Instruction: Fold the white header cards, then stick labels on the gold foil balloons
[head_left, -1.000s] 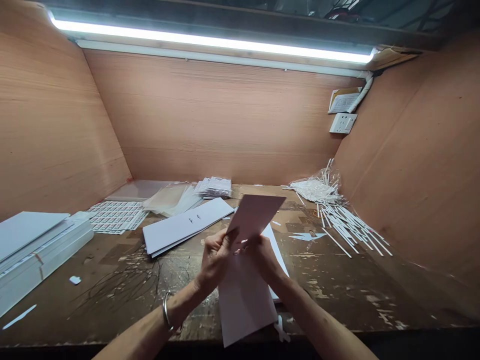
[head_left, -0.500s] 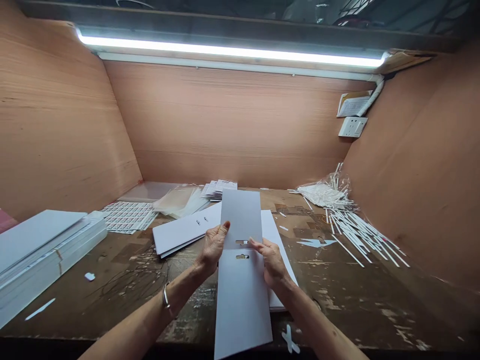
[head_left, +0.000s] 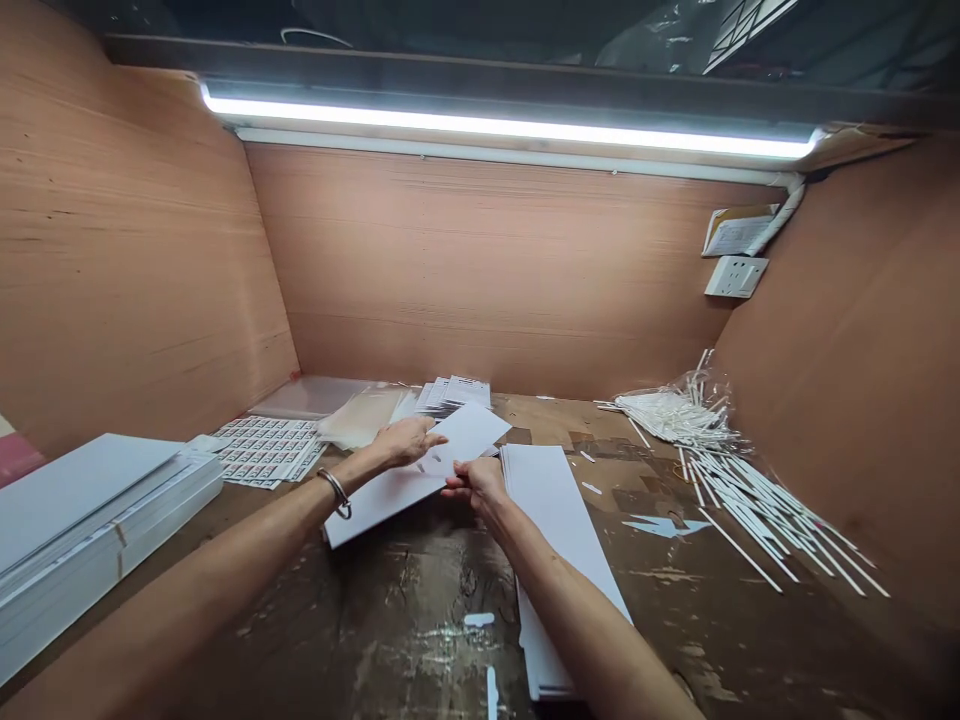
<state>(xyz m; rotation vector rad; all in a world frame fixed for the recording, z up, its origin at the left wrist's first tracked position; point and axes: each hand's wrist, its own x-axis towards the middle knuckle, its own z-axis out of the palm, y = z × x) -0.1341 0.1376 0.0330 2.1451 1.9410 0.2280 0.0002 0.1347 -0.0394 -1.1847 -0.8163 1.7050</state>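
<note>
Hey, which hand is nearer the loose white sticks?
Right. The right hand is left of the loose white sticks; the left hand is farther left, over the white card.

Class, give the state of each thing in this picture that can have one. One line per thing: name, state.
Tube light: lit
Left hand: over the white card
Right hand: at the card's near edge, seemingly pinching it
White card: lying slantwise
Right-hand stack: piled, edges uneven
Left-hand bundle: banded
Printed sheets: flat, overlapping
White sticks: loose, spread out
Wall switch: position too small to tell
</note>
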